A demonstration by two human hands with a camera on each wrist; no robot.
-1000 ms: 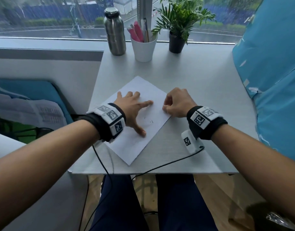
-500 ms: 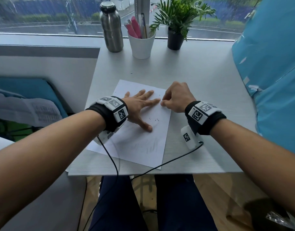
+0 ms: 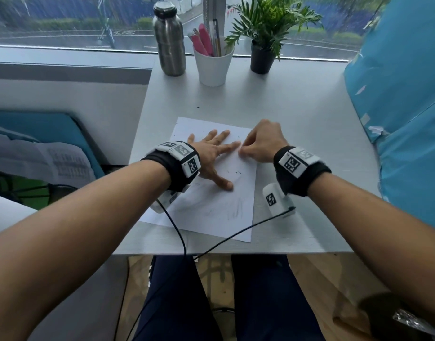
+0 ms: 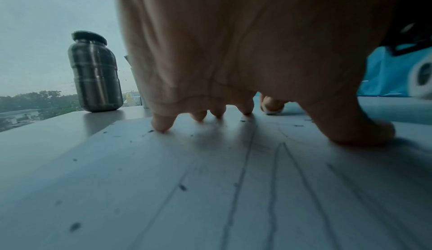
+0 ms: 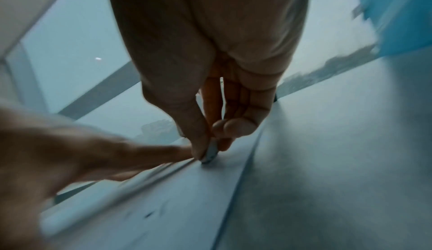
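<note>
Sheet of paper [image 3: 219,212]: lies flat on the white table [image 3: 297,107], near the front edge. It is thin and light, and would likely slide or crumple under rubbing.
Left hand [image 3: 210,153]: fingers spread straight, pressing the sheet down.
Right hand [image 3: 263,143]: thumb and fingertips pinch a small eraser [image 5: 210,153], whose end touches the paper beside the left forefinger.
Hold: pin the sheet close to the rubbed spot. The eraser looks small and rubbery, so grip it low.

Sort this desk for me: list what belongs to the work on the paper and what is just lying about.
In the job: sheet of paper; left hand, pressing it flat; right hand, pinching a small eraser on it.
Lying about: steel bottle; white cup of pens; potted plant.
</note>
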